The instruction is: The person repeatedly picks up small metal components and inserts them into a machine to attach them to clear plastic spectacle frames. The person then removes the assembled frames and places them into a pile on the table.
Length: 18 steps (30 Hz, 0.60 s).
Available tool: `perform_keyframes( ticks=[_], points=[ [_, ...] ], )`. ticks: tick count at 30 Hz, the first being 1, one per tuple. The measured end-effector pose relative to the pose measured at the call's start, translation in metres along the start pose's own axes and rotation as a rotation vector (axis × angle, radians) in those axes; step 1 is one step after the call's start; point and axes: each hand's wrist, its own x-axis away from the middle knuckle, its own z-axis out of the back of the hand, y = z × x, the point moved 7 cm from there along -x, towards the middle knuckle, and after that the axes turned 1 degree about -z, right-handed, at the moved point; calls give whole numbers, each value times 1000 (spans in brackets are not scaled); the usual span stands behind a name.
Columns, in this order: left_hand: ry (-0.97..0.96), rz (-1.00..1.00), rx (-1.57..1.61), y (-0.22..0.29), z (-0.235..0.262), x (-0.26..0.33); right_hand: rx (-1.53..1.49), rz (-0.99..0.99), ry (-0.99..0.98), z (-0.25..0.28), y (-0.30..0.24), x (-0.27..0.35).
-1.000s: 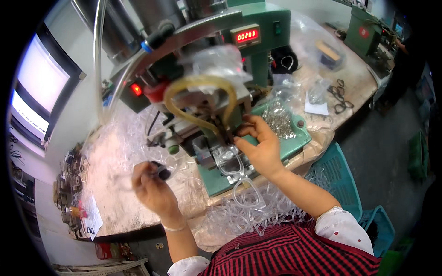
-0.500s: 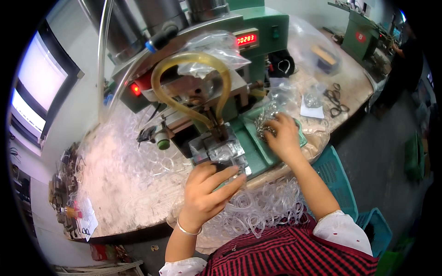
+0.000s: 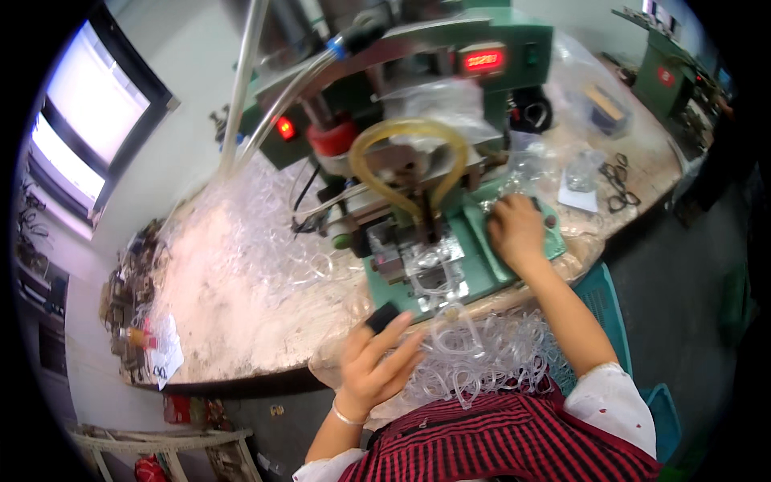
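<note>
Reaching into the tray (image 3: 491, 259), clear glasses frame (image 3: 454, 308) on silvery plate (image 3: 451, 247)

Right hand (image 3: 518, 229): fingers bent near small shiny parts (image 3: 509, 187); tips hidden, cannot tell if grasping. Left hand (image 3: 371, 369): fingers parted, blurred, near the green machine (image 3: 518, 56); black piece (image 3: 381, 318) at the tips, held or worn unclear. Frame: one rim on the plate, other over a pile of clear frames (image 3: 514, 353) at the bench (image 3: 233, 321) edge.
</note>
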Motion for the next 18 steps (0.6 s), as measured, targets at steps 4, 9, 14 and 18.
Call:
perform_keyframes(
  ticks=[4,9,14,18],
  points=[
    [334,396,-312,-41,85,60,-914,-566,228,19,66,42],
    [240,382,-339,-77,102,8,-1019,-560,236,-1,48,15],
    [-334,322,-416,-144,-17,37,-911,-510,162,1,15,1],
    [-115,507,-269,-166,-22,63,-687,-459,132,40,31,40]
  ],
)
